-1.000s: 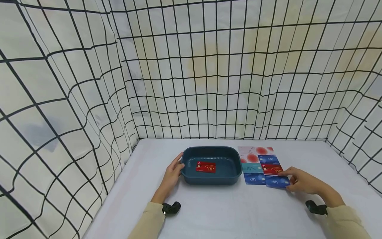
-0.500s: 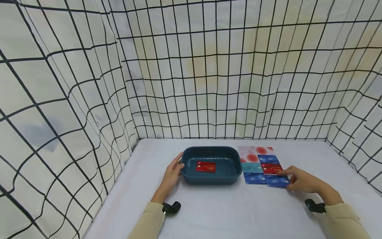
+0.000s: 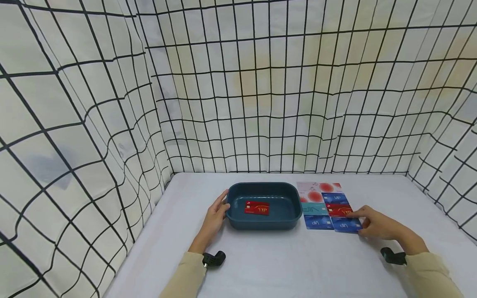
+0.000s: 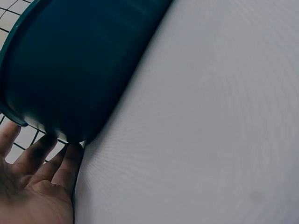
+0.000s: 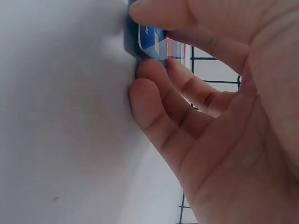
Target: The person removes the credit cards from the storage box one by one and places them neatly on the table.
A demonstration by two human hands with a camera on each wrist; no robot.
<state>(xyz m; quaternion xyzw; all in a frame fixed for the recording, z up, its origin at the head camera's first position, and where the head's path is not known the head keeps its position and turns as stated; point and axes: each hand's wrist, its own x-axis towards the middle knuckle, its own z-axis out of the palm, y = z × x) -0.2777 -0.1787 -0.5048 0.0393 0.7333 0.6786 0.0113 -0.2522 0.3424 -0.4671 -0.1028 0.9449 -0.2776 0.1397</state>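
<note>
In the head view my left hand (image 3: 216,211) is at the left end of a dark teal bin (image 3: 262,225), with extended fingertips against its side and the thumb near the rim. A red VIP card (image 3: 257,208) lies flat inside that bin. My right hand (image 3: 378,225) pinches the lower right blue VIP card (image 3: 343,224) between thumb and fingers. Above it is another red VIP card (image 3: 337,210), touched or overlapped by the index finger. The right wrist view shows the blue card (image 5: 152,39) between the thumb and fingers, its far part hidden.
Beside the bin's right end lie a teal card (image 3: 314,208), a second blue card (image 3: 318,222), an upper blue card (image 3: 334,198) and pink cards with red circles (image 3: 312,194). A black grid net (image 3: 261,124) stands behind the white table (image 3: 275,265) and along its sides.
The lower right blue card has shifted slightly away from me and looks flatter, with more of the neighbouring blue card showing. My right hand moved a little with it; the left hand and bin stayed.
</note>
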